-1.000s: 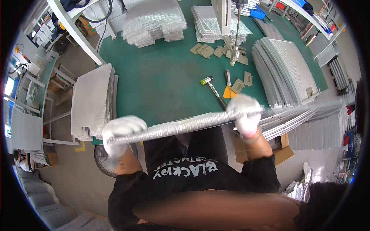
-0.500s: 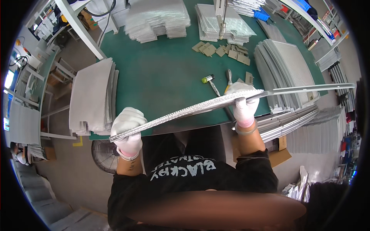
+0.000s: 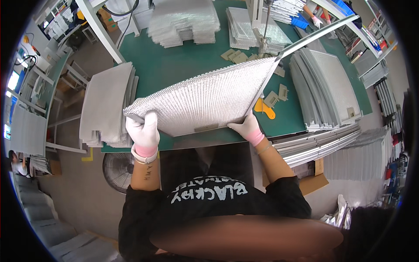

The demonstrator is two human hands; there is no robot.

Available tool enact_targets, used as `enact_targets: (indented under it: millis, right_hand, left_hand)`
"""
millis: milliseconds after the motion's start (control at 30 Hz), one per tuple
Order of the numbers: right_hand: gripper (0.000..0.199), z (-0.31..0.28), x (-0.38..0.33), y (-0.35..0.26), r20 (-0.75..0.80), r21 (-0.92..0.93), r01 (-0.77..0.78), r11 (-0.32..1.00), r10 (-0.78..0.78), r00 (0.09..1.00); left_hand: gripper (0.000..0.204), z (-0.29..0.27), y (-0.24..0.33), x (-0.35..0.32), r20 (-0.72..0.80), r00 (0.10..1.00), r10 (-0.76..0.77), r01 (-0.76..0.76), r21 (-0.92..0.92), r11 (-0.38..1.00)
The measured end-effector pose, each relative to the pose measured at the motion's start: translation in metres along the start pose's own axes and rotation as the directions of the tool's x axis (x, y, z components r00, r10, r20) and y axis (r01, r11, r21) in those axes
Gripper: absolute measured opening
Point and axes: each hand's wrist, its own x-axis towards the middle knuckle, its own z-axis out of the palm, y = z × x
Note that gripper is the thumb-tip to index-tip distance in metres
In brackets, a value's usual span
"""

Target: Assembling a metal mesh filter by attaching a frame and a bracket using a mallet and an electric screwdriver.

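Observation:
A silvery panel with a ribbed, mesh-like face [image 3: 205, 94] is held tilted above the near edge of the green table. Along its right side runs a long pale metal strip [image 3: 318, 36], which sticks out far beyond the panel toward the upper right. My white-gloved left hand [image 3: 146, 131] is closed around the panel's left corner, thumb on the face. Lower on the right side, my gloved right hand [image 3: 248, 129] pinches the bottom corner. Just right of the panel lies a yellow-handled tool [image 3: 265, 109], partly covered, beside small tan plates [image 3: 271, 99].
Panel stacks stand on the table's left [image 3: 107, 102], right [image 3: 323, 87] and far side [image 3: 183, 24]. A thin upright rod [image 3: 265, 30] rises at the back. Another person's gloved hand [image 3: 316, 20] shows at far right. A floor fan [image 3: 118, 172] stands below the table.
The panel has turned from nearly edge-on to show its face. Its strip has swung upward, and my right hand has shifted down to the near corner. The green-headed mallet is now hidden.

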Motion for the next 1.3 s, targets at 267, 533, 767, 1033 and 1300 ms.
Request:
enact_targets:
  millis: [267,533,767,1033,1300]
  right_hand:
    - [0.096,0.007,-0.011,-0.007,-0.094,-0.16,-0.041,0.986,0.026,0.995]
    - [0.057,-0.038,0.017,-0.015,0.185,0.149,0.092,0.985,-0.119,0.976]
    - [0.034,-0.05,0.038,-0.084,-0.179,0.512,0.295,0.807,-0.236,0.955]
    - [0.029,-0.042,0.032,-0.074,-0.293,0.57,0.365,0.736,-0.233,0.927]
    - [0.017,-0.048,0.01,-0.072,-0.35,0.356,0.378,0.855,-0.254,0.902]
  left_hand:
    - [0.019,-0.004,-0.002,0.007,0.034,0.997,-0.067,0.067,-0.004,0.998]
    - [0.03,-0.003,-0.007,0.017,0.08,0.991,-0.107,0.106,0.021,0.994]
    - [0.014,-0.005,-0.006,0.013,-0.041,0.993,-0.108,0.109,0.018,0.994]
    - [0.018,-0.006,-0.003,-0.002,-0.043,0.999,-0.03,0.03,-0.002,1.0]
    - [0.076,-0.062,-0.056,-0.025,0.714,0.548,-0.435,0.567,0.066,0.821]
